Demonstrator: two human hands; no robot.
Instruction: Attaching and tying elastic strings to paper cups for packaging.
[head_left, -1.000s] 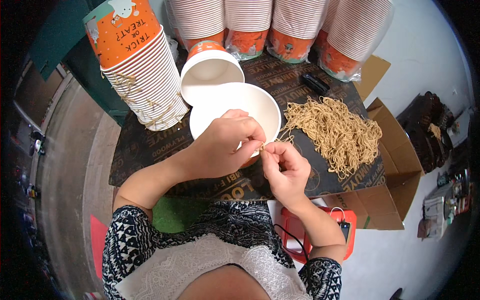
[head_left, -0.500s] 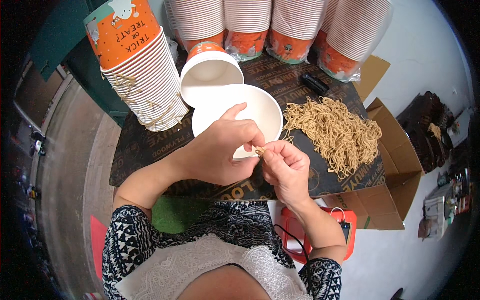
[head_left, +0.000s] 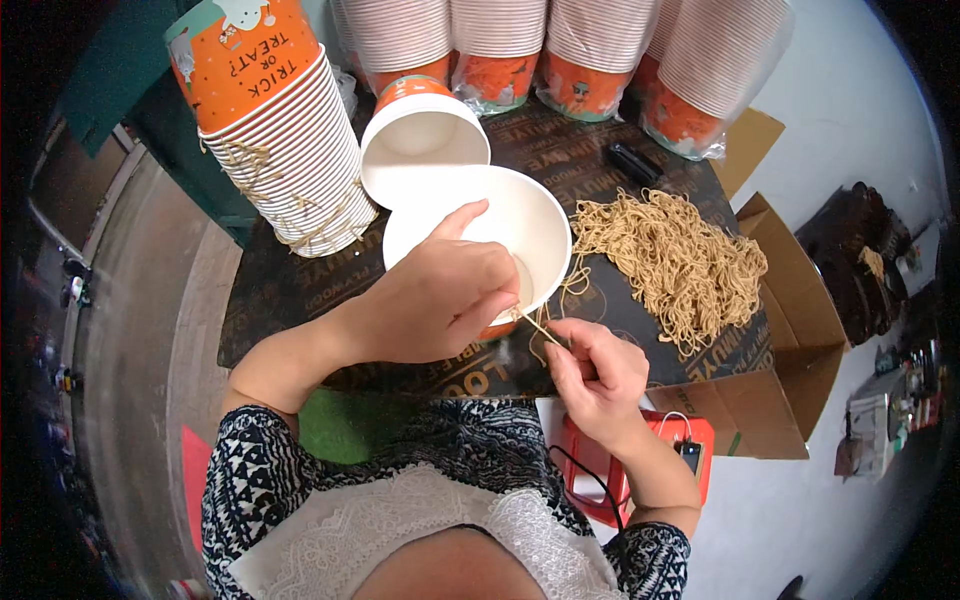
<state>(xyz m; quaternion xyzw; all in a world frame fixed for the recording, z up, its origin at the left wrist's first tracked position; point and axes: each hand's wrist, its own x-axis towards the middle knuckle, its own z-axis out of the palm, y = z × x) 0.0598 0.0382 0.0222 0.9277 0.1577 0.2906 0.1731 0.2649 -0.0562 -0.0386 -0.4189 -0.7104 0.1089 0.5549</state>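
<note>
Near the table's front edge, a white-lined paper bucket (head_left: 545,225) with an orange outside has its open mouth facing me. My left hand (head_left: 440,295) reaches over the mouth, thumb and fingers closed on a tan cord (head_left: 538,326) at the near rim. The index finger of that hand points away across the bucket. To the right of the rim, my right hand (head_left: 603,378) pinches the same cord, which runs taut between both hands. Whether a knot sits under my left fingertips is hidden. A second bucket (head_left: 425,150) lies on its side just behind.
At the left stands a tall stack of nested orange buckets (head_left: 285,150) with cords hanging from it. Plastic-wrapped bucket stacks (head_left: 600,40) line the back. Right of the bucket lies a heap of tan cords (head_left: 680,270), with a black object (head_left: 633,163) behind it and a cardboard box (head_left: 790,330) beside the table.
My right hand has moved right and toward me, drawing the cord out straight from the rim. My left hand stays at the rim, its fingers closed more tightly.
</note>
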